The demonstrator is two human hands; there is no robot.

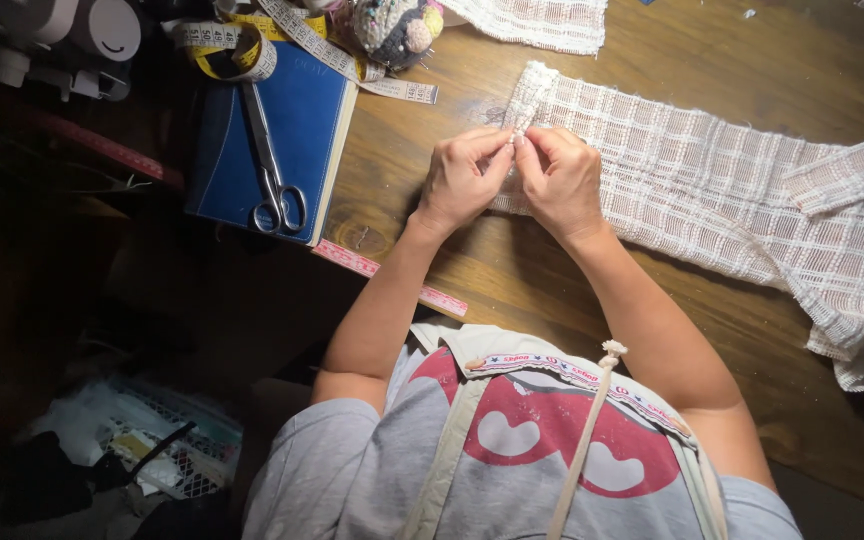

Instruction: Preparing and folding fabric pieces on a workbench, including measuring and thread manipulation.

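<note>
The woven fabric strip (pixel 712 190), off-white with a checked open weave, lies flat on the wooden worktop (pixel 512 280), with its long axis running from the narrow end near the upper centre of the view out and down to your right, where it widens and folds over itself. Its narrow end (pixel 530 95) sits directly ahead of your hands, just beyond your fingertips, so the bulk of the cloth trails away on your right-hand side. Both hands meet at that end and are about equally near it: your left hand (pixel 462 175) and your right hand (pixel 560 180) are each closed to a narrow pinch on the fabric edge, thumbs and forefingers almost touching one another. Whether a needle or thread sits in the pinch cannot be told. A second piece of the same cloth (pixel 542 20) lies further away, apart from the strip. To your left, well apart from the hands, a pair of scissors (pixel 274 160) rests on a blue book (pixel 272 140), with a tape measure (pixel 252 45) coiled above it and a pincushion (pixel 397 30) beside.
</note>
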